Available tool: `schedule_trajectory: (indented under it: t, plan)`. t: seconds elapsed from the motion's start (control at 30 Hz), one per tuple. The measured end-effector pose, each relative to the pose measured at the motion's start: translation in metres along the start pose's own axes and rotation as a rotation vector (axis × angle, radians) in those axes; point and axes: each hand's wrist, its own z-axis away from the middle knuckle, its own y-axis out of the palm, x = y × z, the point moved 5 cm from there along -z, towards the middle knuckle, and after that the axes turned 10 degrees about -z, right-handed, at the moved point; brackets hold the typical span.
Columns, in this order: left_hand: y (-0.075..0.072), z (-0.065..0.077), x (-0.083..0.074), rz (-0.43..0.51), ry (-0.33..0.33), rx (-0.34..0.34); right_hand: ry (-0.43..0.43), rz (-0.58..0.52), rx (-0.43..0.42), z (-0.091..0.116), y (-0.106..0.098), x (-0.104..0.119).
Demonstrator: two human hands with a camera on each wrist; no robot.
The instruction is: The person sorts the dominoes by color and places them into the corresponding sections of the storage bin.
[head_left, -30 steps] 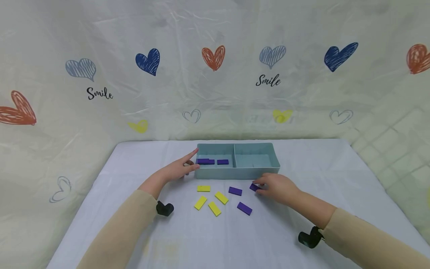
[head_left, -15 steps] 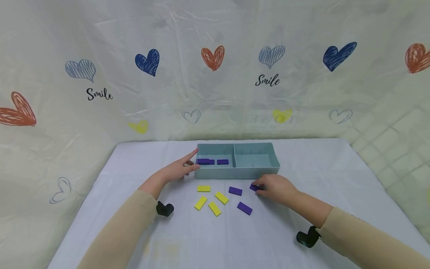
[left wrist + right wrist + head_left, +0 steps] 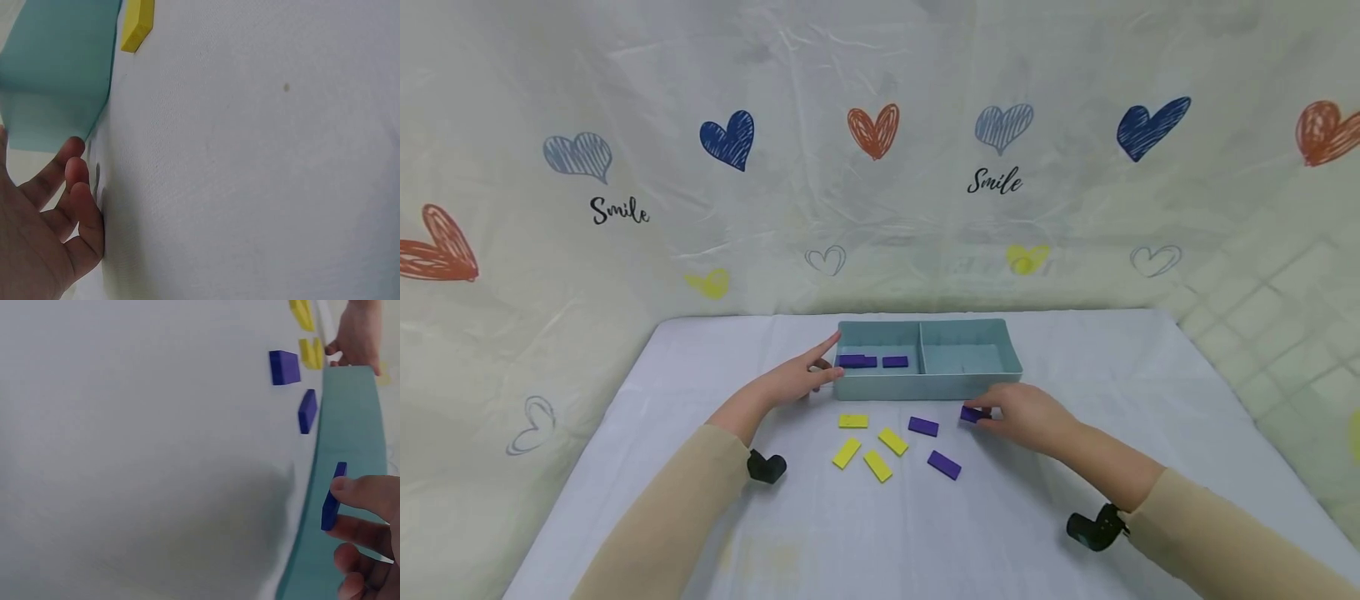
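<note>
My right hand (image 3: 1028,418) pinches a flat purple block (image 3: 332,506) between thumb and fingers, just in front of the box's right part. The pale teal box (image 3: 925,387) has two compartments. My left hand (image 3: 792,381) touches its left end, one finger stretched to the back corner and another digit at the front corner; the other fingers bend loosely below. Several purple blocks (image 3: 895,362) lie in the left compartment, two of them overlapping. On the table, one purple block (image 3: 923,427) lies left of my right hand and another purple block (image 3: 944,465) lies nearer me.
Several yellow blocks (image 3: 853,422) lie scattered on the white cloth (image 3: 865,533), in front of the box's left compartment. Behind the table hangs a pale sheet (image 3: 925,217) printed with hearts. Each wrist wears a small black camera (image 3: 767,467).
The purple block in my right hand has risen slightly from its spot on the cloth and tilted between the fingers. My left hand stays at the box's end.
</note>
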Motion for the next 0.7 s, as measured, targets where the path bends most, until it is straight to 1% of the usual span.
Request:
schedule_trajectory:
  t: [0.17,0.43,0.57,0.7]
  plan:
    - [0.0,0.001,-0.001,0.002,0.008,0.002,-0.053,-0.006,-0.001,0.001,-0.012,0.006]
    - [0.0,0.002,-0.002,0.003,0.008,0.001,-0.15,-0.016,-0.013,-0.004,-0.032,0.023]
    - [0.0,0.002,-0.002,0.005,0.002,0.002,-0.162,-0.027,-0.007,-0.01,-0.038,0.031]
    - [0.0,0.001,-0.002,0.004,-0.001,0.0,-0.153,-0.059,-0.002,-0.019,-0.043,0.036]
